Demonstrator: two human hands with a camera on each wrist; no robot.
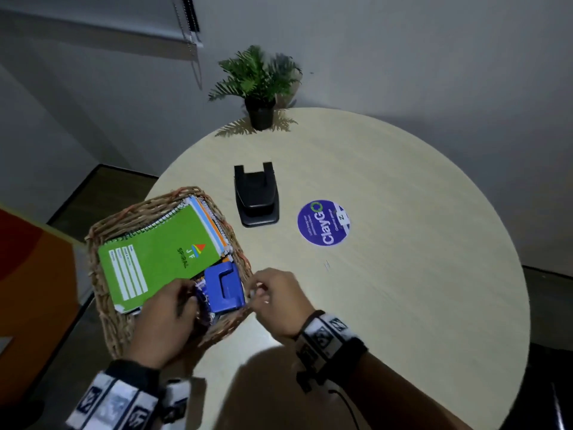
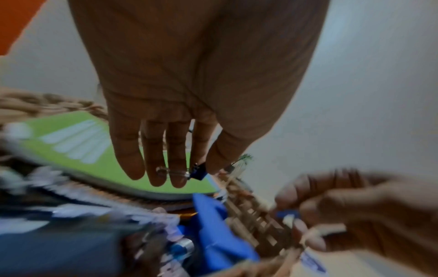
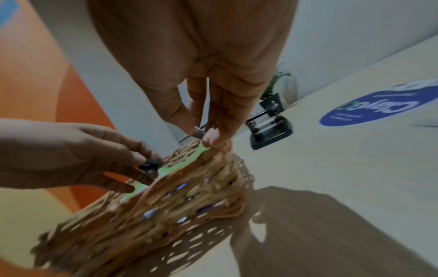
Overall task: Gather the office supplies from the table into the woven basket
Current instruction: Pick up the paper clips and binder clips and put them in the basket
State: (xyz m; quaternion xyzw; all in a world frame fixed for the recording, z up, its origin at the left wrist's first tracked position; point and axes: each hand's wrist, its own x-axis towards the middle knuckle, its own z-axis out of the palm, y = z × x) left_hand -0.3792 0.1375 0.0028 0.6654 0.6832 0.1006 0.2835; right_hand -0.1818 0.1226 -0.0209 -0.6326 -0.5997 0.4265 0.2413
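At the worktop's near left edge, the left hand point(image 1: 161, 324) pinches a small binder clip point(image 2: 198, 172) over the woven basket point(image 1: 105, 308). The right hand point(image 1: 276, 301) hovers at the basket's right rim, fingers point(image 3: 214, 136) curled together on something too blurred to name. Inside lie a green notebook point(image 1: 155, 262) and blue punch point(image 1: 224, 288). Farther toward mid-worktop stands the black hole punch point(image 1: 255, 197), probably heavy and rigid, best gripped across its base, with open room around it.
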